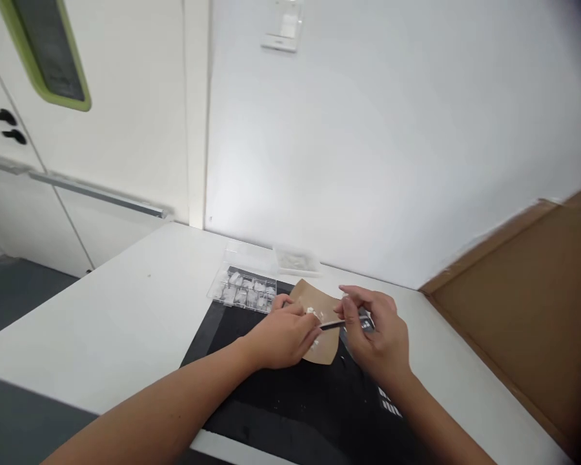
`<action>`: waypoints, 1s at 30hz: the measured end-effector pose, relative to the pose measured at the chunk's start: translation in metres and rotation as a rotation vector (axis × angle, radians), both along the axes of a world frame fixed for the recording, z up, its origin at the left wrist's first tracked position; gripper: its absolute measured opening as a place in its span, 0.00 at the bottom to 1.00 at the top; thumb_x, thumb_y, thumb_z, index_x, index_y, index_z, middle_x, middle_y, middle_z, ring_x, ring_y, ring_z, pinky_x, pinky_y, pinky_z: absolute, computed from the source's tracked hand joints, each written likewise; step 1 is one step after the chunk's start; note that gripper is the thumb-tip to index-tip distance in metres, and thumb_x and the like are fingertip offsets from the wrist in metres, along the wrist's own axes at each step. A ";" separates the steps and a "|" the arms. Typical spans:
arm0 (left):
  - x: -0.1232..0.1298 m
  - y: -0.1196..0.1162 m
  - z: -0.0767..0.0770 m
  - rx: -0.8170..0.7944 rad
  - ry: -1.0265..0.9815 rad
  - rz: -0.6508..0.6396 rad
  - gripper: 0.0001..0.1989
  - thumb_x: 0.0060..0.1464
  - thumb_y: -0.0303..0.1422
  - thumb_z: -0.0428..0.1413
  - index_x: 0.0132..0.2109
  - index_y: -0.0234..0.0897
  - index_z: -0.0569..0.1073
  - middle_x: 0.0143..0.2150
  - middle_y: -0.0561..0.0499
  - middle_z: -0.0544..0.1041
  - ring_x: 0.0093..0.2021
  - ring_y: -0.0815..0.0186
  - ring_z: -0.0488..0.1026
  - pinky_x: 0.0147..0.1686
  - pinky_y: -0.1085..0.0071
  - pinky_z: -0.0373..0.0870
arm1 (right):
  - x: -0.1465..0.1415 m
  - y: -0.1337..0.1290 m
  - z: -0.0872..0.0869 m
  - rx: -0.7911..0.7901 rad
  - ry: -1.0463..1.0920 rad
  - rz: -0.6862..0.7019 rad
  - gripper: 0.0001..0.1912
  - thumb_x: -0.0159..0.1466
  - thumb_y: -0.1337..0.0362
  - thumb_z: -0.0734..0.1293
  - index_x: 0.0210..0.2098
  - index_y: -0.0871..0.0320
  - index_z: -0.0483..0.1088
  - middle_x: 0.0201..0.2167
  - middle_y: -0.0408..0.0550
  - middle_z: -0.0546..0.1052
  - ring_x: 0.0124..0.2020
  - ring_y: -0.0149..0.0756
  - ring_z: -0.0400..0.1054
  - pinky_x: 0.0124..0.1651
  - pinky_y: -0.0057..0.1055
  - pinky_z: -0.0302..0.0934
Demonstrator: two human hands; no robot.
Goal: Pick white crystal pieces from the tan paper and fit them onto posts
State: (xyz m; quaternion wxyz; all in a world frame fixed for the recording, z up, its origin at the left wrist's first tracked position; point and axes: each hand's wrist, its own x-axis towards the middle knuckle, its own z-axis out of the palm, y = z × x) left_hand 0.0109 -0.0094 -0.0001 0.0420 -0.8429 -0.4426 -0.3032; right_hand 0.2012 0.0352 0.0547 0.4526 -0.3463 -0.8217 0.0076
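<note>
My left hand [290, 332] rests on a brown paper sheet [326, 352], fingers closed on the near end of a thin dark strip [333, 324]. The strip runs right, towards my right hand [377, 336]. That hand is raised over the sheet's right side, thumb and fingertips pinched together; what lies between them is too small to make out. Small white bits [314, 312] are scattered on the paper, partly covered by my left fingers. Under everything is a black mat [281, 403].
Beyond my left hand, a clear compartment box [244, 290] holds several whitish translucent pieces. A second clear box [295, 261] stands against the white wall [368, 129]. White marks [390, 405] show on the mat by my right forearm. A brown board [527, 310] borders the white table [140, 310] on the right.
</note>
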 end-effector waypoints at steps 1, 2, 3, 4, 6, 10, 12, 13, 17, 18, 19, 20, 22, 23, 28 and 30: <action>0.000 0.000 -0.001 -0.004 0.015 -0.026 0.13 0.70 0.36 0.42 0.44 0.36 0.69 0.33 0.47 0.76 0.41 0.59 0.72 0.53 0.56 0.57 | -0.005 0.002 0.006 0.032 -0.084 0.035 0.10 0.71 0.62 0.62 0.50 0.49 0.71 0.30 0.44 0.79 0.34 0.40 0.74 0.52 0.46 0.63; -0.001 0.000 -0.002 -0.007 0.025 -0.038 0.13 0.70 0.36 0.42 0.44 0.36 0.69 0.34 0.47 0.76 0.42 0.59 0.71 0.52 0.56 0.56 | -0.011 0.005 0.012 0.045 -0.155 0.080 0.10 0.72 0.63 0.61 0.50 0.49 0.71 0.31 0.43 0.79 0.34 0.39 0.73 0.53 0.46 0.62; -0.002 0.000 -0.003 -0.008 0.035 -0.048 0.14 0.70 0.37 0.42 0.44 0.36 0.69 0.34 0.46 0.76 0.42 0.59 0.71 0.52 0.57 0.56 | -0.019 0.009 0.018 0.038 -0.202 0.130 0.11 0.72 0.64 0.60 0.50 0.49 0.70 0.32 0.43 0.79 0.34 0.39 0.73 0.52 0.44 0.62; -0.002 0.000 -0.004 -0.008 0.042 -0.055 0.15 0.70 0.37 0.42 0.44 0.35 0.70 0.34 0.45 0.76 0.42 0.58 0.71 0.51 0.57 0.56 | -0.027 0.014 0.023 0.015 -0.247 0.182 0.11 0.72 0.64 0.59 0.50 0.50 0.70 0.34 0.44 0.79 0.36 0.39 0.73 0.50 0.42 0.62; -0.004 0.000 -0.005 -0.004 0.053 -0.059 0.16 0.71 0.38 0.42 0.44 0.35 0.70 0.33 0.45 0.75 0.42 0.57 0.71 0.50 0.58 0.56 | -0.045 0.026 0.032 -0.021 -0.323 0.263 0.10 0.72 0.64 0.59 0.47 0.52 0.71 0.37 0.47 0.78 0.38 0.40 0.72 0.48 0.40 0.63; -0.007 0.000 -0.006 0.013 0.089 -0.048 0.17 0.71 0.39 0.41 0.47 0.35 0.70 0.32 0.45 0.75 0.42 0.56 0.71 0.49 0.57 0.56 | -0.083 0.057 0.039 -0.172 -0.521 0.417 0.10 0.71 0.66 0.59 0.45 0.54 0.71 0.36 0.47 0.77 0.33 0.37 0.70 0.36 0.33 0.63; -0.009 0.001 -0.006 0.017 0.108 -0.041 0.16 0.71 0.39 0.41 0.47 0.35 0.70 0.33 0.44 0.75 0.42 0.55 0.71 0.48 0.57 0.57 | -0.100 0.069 0.037 -0.210 -0.637 0.525 0.09 0.70 0.66 0.62 0.45 0.54 0.73 0.39 0.47 0.77 0.35 0.36 0.71 0.36 0.32 0.65; -0.009 0.001 -0.006 0.014 0.110 -0.041 0.16 0.71 0.39 0.41 0.47 0.35 0.70 0.33 0.44 0.76 0.43 0.55 0.71 0.47 0.58 0.57 | -0.108 0.074 0.035 -0.209 -0.693 0.562 0.08 0.69 0.66 0.63 0.44 0.54 0.74 0.40 0.47 0.77 0.35 0.35 0.71 0.38 0.32 0.65; -0.011 0.002 -0.005 -0.002 0.112 -0.041 0.15 0.71 0.38 0.42 0.48 0.34 0.69 0.36 0.43 0.77 0.44 0.54 0.72 0.46 0.60 0.59 | -0.131 0.088 0.024 -0.181 -0.745 0.591 0.09 0.68 0.67 0.65 0.43 0.54 0.77 0.40 0.48 0.77 0.35 0.35 0.72 0.38 0.32 0.66; -0.012 0.002 -0.005 0.000 0.117 -0.043 0.15 0.71 0.38 0.42 0.48 0.34 0.69 0.35 0.43 0.77 0.43 0.54 0.72 0.46 0.60 0.59 | -0.135 0.091 0.022 -0.190 -0.744 0.597 0.09 0.67 0.66 0.66 0.43 0.54 0.78 0.40 0.48 0.78 0.34 0.34 0.72 0.38 0.31 0.66; -0.012 0.002 -0.005 0.004 0.121 -0.040 0.15 0.71 0.38 0.42 0.48 0.34 0.70 0.34 0.43 0.76 0.43 0.54 0.72 0.46 0.58 0.59 | -0.138 0.093 0.021 -0.209 -0.748 0.613 0.08 0.67 0.65 0.67 0.43 0.53 0.79 0.40 0.48 0.78 0.34 0.34 0.73 0.38 0.31 0.66; -0.012 0.002 -0.005 0.010 0.123 -0.036 0.15 0.71 0.38 0.42 0.48 0.34 0.70 0.33 0.44 0.76 0.42 0.54 0.72 0.47 0.57 0.59 | -0.140 0.096 0.019 -0.235 -0.756 0.635 0.08 0.67 0.63 0.68 0.42 0.53 0.79 0.41 0.47 0.78 0.34 0.34 0.73 0.38 0.30 0.66; -0.011 0.003 -0.005 0.021 0.122 -0.035 0.15 0.71 0.38 0.42 0.47 0.34 0.70 0.32 0.44 0.76 0.41 0.54 0.73 0.48 0.55 0.59 | -0.145 0.100 0.019 -0.272 -0.762 0.666 0.08 0.67 0.59 0.68 0.41 0.51 0.80 0.41 0.47 0.79 0.34 0.34 0.73 0.38 0.30 0.65; -0.011 0.003 -0.006 0.026 0.123 -0.039 0.16 0.71 0.38 0.42 0.47 0.34 0.70 0.31 0.44 0.75 0.41 0.54 0.72 0.48 0.54 0.59 | -0.147 0.102 0.019 -0.269 -0.750 0.660 0.09 0.68 0.57 0.68 0.39 0.51 0.81 0.39 0.46 0.79 0.34 0.34 0.73 0.37 0.30 0.64; -0.009 0.004 -0.006 0.030 0.143 -0.045 0.16 0.70 0.38 0.43 0.44 0.34 0.71 0.29 0.44 0.75 0.40 0.54 0.72 0.47 0.53 0.59 | -0.159 0.113 0.015 -0.170 -0.646 0.555 0.15 0.69 0.51 0.66 0.34 0.51 0.81 0.32 0.43 0.79 0.30 0.32 0.70 0.37 0.30 0.61; -0.009 0.004 -0.006 0.024 0.135 -0.051 0.16 0.70 0.38 0.43 0.43 0.34 0.71 0.29 0.44 0.75 0.40 0.54 0.72 0.47 0.54 0.59 | -0.165 0.115 0.009 -0.150 -0.693 0.576 0.16 0.68 0.50 0.67 0.33 0.50 0.81 0.32 0.43 0.79 0.30 0.31 0.70 0.39 0.30 0.59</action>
